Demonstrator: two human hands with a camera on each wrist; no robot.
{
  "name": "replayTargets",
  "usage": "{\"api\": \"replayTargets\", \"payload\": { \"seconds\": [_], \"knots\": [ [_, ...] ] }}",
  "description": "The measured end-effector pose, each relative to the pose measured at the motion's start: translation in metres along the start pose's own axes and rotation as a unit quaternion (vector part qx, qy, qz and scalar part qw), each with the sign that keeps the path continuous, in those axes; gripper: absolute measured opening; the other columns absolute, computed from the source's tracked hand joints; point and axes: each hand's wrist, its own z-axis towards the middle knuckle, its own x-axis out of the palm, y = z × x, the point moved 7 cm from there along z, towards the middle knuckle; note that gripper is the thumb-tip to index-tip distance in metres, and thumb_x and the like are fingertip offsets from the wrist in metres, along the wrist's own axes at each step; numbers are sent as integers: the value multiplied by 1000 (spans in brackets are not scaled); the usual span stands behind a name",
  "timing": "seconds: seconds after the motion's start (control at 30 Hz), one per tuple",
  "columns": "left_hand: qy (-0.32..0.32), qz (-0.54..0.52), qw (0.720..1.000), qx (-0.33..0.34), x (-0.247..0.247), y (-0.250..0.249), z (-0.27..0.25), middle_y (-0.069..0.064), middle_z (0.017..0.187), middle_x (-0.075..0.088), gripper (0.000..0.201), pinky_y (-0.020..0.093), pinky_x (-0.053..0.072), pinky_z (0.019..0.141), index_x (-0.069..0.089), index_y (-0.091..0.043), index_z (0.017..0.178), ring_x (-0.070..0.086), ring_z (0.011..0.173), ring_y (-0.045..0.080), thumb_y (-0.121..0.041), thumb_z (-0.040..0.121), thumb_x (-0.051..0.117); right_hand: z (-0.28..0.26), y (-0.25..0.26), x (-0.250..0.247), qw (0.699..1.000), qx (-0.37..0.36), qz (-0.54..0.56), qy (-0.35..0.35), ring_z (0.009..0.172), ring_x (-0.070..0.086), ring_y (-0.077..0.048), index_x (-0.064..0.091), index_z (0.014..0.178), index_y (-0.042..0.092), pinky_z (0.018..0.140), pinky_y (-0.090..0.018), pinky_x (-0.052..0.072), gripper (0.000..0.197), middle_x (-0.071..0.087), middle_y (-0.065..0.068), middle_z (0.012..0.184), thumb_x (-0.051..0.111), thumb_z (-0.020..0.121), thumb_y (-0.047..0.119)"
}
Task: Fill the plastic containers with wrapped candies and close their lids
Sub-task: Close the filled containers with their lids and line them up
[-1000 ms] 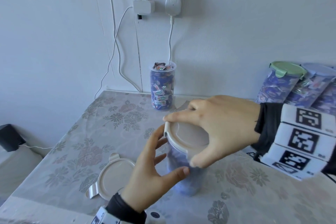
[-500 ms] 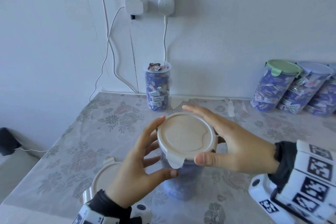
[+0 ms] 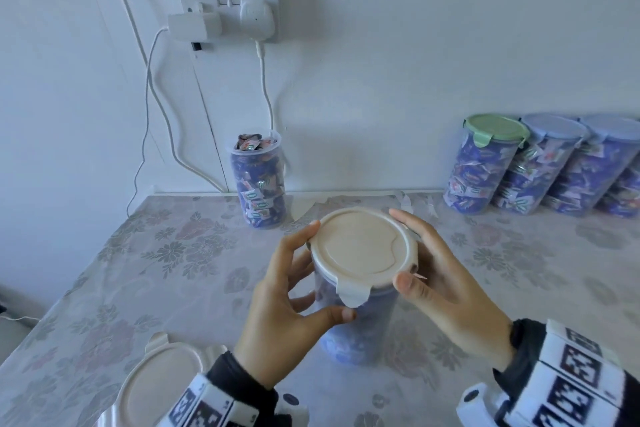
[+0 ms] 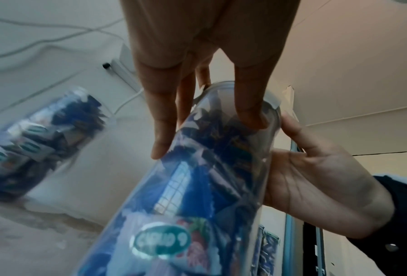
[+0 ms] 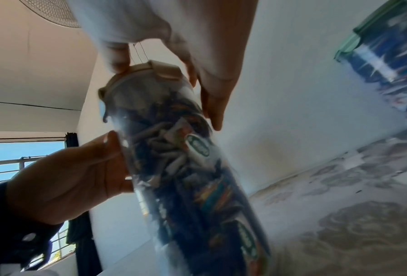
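Observation:
A tall clear container packed with blue wrapped candies stands on the flowered table. A beige lid sits flat on its mouth, and its front clip flap hangs loose. My left hand grips the container just under the lid, thumb in front. My right hand curls round the lid's right rim, thumb at the near edge. The left wrist view shows my left fingers on the container. In the right wrist view the lid tops the container.
An uncovered candy-filled container stands at the back by the wall, under a socket with cables. A spare beige lid lies near my left wrist. Several closed, filled containers lean at the back right.
My right hand has slid from on top of the lid to its right rim. The lid now sits level on the container. My left hand has stayed on the container.

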Motion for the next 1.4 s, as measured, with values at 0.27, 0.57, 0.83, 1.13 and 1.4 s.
{"api": "replayTargets", "payload": {
  "seconds": [0.27,0.57,0.83,1.13,1.4],
  "knots": [
    [-45,-21,999,12,59,15,74,-16,124,57,84,38,56,82,44,-45,116,51,122,7,5,61,83,8,-20,-59,998,-22,18,-59,133,36,4,25,131,65,107,-22,34,65,40,27,142,53,73,76],
    [-79,23,997,16,118,34,155,-25,115,54,82,31,54,87,38,-43,121,54,112,-2,-2,65,82,53,-52,-138,992,-42,-25,-113,139,20,6,24,132,65,117,-43,23,60,23,36,146,44,77,77],
    [-87,52,995,-1,149,51,213,-7,112,59,83,17,52,77,34,-39,124,54,93,-12,-2,66,81,98,-81,-174,992,-27,-15,-119,141,18,3,19,134,66,116,-47,23,56,17,29,152,41,83,65],
    [-98,54,994,-6,159,57,245,-15,105,53,80,-4,39,64,31,-37,123,48,89,-16,-3,69,80,129,-94,-193,991,-38,-25,-125,137,15,13,14,144,49,119,-42,19,65,16,42,145,37,85,59],
    [-103,70,992,7,156,61,252,-10,109,55,77,-2,40,65,31,-37,121,51,91,-15,-4,70,79,136,-98,-198,991,-43,-13,-123,137,19,11,21,137,60,117,-46,22,56,21,49,138,38,84,61]
  ]
}}
